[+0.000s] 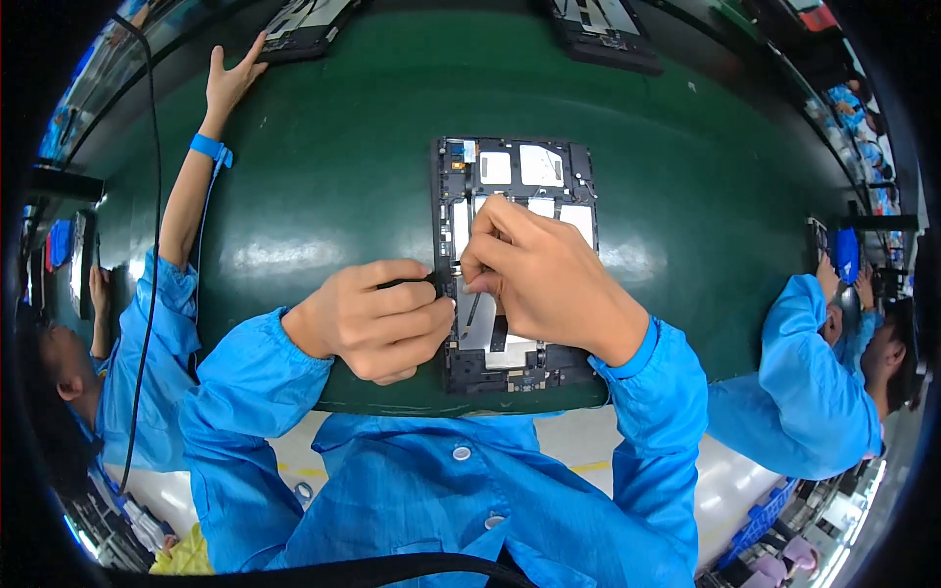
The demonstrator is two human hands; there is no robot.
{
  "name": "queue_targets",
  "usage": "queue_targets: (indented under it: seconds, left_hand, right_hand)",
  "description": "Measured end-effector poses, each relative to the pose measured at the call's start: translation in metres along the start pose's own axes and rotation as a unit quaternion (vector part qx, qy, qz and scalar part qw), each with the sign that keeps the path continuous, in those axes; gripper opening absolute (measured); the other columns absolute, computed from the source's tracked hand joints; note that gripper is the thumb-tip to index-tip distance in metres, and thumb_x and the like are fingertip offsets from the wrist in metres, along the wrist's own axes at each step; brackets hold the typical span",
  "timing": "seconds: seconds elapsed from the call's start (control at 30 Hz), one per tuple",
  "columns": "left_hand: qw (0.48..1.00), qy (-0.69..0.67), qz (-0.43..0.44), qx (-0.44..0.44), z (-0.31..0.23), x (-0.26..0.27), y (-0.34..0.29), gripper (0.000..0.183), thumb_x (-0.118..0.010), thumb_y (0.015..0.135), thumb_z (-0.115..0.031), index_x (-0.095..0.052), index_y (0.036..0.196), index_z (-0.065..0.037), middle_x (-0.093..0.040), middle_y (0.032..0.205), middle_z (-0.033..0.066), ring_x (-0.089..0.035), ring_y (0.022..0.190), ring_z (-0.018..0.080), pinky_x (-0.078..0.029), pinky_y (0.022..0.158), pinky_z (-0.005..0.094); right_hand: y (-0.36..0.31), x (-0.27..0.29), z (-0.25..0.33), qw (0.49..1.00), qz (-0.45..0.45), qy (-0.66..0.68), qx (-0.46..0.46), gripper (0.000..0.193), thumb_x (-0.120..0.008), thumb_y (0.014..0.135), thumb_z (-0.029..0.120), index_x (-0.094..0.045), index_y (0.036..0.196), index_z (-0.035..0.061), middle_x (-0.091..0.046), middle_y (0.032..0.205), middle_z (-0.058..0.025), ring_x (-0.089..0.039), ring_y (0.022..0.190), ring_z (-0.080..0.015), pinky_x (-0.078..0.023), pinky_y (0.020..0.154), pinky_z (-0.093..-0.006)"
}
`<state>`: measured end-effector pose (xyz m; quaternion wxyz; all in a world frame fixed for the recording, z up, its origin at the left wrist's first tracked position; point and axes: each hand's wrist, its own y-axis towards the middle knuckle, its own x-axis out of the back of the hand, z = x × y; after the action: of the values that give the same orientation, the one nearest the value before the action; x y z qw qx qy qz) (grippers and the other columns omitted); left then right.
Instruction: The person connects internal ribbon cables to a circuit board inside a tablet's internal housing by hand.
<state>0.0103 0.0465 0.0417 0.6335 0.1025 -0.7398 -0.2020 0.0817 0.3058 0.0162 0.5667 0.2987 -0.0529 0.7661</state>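
Centrally, an opened tablet chassis (515, 265) lies flat on the green belt (323, 167), long side running away from the person, its near end at the belt's near edge, likely so both hands can work its innards from above. Silver shield plates and a dark frame show inside. The left hand (377, 318) sits curled at the chassis's left edge, fingers (412, 294) closed into a loose fist around a thin dark tool (431, 281), tip pointing right into the frame. The right hand (544, 274) rests over the middle of the chassis, fingertips (480, 265) pinched tight together at the tool tip; whatever small part they pinch cannot be made out. Further out, a co-worker's hand (230, 83) reaches for another chassis (304, 29) at far left; a second blue-sleeved person (823, 382) sits right.
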Motion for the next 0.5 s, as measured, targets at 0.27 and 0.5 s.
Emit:
queue_targets:
  seconds: [0.27,0.5]
  left_hand:
    - [1.0,-0.011,-0.005,-0.006,0.007,0.003,0.0,0.024,-0.074,0.076,-0.022,-0.077,0.092,-0.005,-0.079,0.103,0.0097,-0.073,0.093,0.0246,-0.063,0.097,0.0455]
    - [0.999,-0.015,-0.03,0.004,0.014,-0.002,0.002,0.018,-0.074,0.075,-0.018,-0.075,0.089,-0.006,-0.076,0.099,0.0084,-0.072,0.088,0.0247,-0.063,0.093,0.0449]
  right_hand:
    - [0.009,-0.008,0.002,0.999,-0.001,-0.05,0.015,0.027,-0.076,0.078,-0.011,-0.064,0.098,0.0041,-0.058,0.099,-0.0086,-0.072,0.085,-0.032,-0.058,0.07,-0.0434]
    - [0.013,-0.012,-0.004,0.999,-0.03,-0.038,0.019,0.029,-0.077,0.08,-0.013,-0.064,0.101,0.004,-0.062,0.096,-0.0102,-0.073,0.082,-0.0336,-0.058,0.067,-0.0421]
